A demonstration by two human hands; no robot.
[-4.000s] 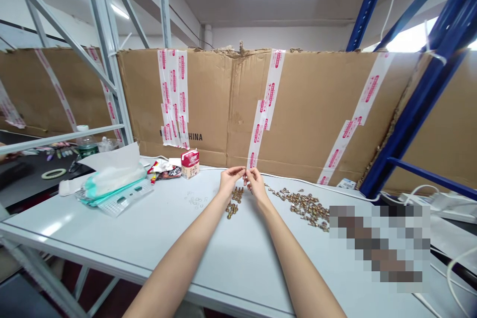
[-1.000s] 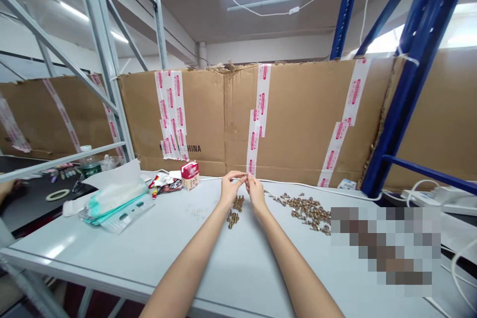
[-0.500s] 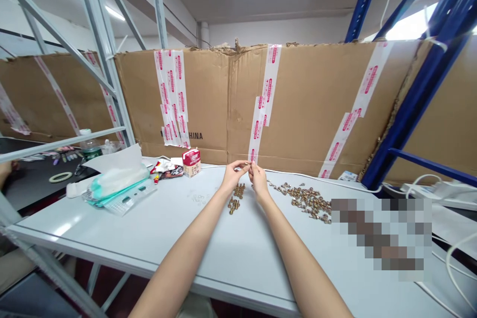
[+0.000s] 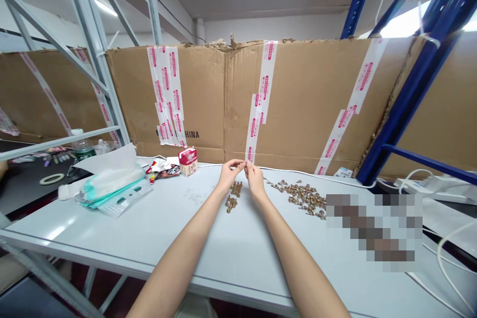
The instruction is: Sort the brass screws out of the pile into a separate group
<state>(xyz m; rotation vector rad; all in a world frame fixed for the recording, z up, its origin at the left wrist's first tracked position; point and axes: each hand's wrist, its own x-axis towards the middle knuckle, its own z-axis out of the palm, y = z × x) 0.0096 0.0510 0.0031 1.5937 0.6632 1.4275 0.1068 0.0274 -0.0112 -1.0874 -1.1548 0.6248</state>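
Holding: left hand (image 4: 230, 174) and right hand (image 4: 255, 177), each grip pinched together on one small part (image 4: 245, 163) (too tiny to identify), above the table (image 4: 238, 263), far middle.
Below: brass heap (image 4: 231, 197).
Right: brass scatter (image 4: 302, 196).
Left: red carton (image 4: 188, 161), tissue pack (image 4: 112, 182).

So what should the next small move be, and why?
Probably lower the piece onto the small pile just below. The left hand and right hand pinch it fingertip to fingertip above the table; it is too tiny to identify, and the big pile lies to the right.
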